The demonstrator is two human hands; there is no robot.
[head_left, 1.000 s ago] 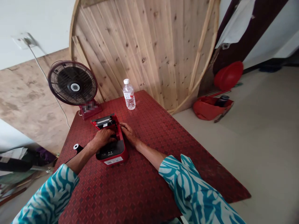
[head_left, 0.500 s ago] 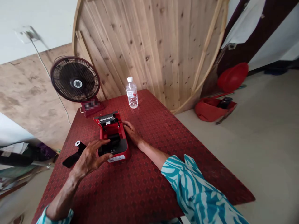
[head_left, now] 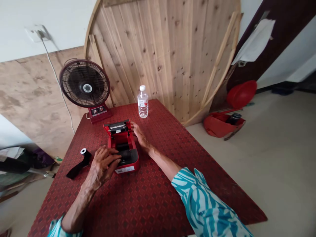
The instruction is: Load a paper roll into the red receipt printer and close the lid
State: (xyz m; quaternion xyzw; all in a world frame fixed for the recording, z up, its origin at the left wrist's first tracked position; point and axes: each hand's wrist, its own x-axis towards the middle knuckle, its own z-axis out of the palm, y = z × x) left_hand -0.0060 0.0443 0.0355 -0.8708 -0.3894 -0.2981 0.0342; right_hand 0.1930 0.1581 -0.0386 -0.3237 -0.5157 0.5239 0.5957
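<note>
A red-and-black label printer [head_left: 135, 163] stands on the table with its lid [head_left: 117, 126] raised. Inside it sits a dark roll, and a piece of black ribbon film [head_left: 127, 154] lies over the front panel. At the front left, my left hand [head_left: 102, 163] has its thumb and fingers brought together at the film's edge; the fingertips are partly hidden. My right hand [head_left: 142, 138] rests along the printer's right side, fingers stretched up beside the lid. Left of the printer lies a white-cored roll [head_left: 83, 151] with its black strip [head_left: 77, 168] trailing toward the near left.
A dark red fan [head_left: 85, 87] stands at the table's back left, and a water bottle [head_left: 143, 107] at the back. Behind leans a large round wooden board [head_left: 168, 59]. Right of the patterned red table [head_left: 158, 204], a red bag [head_left: 214, 126] lies on the floor.
My left thumb has closed up toward the fingers over the printer's front. My right hand has slid up beside the lid. The whole view has shifted slightly.
</note>
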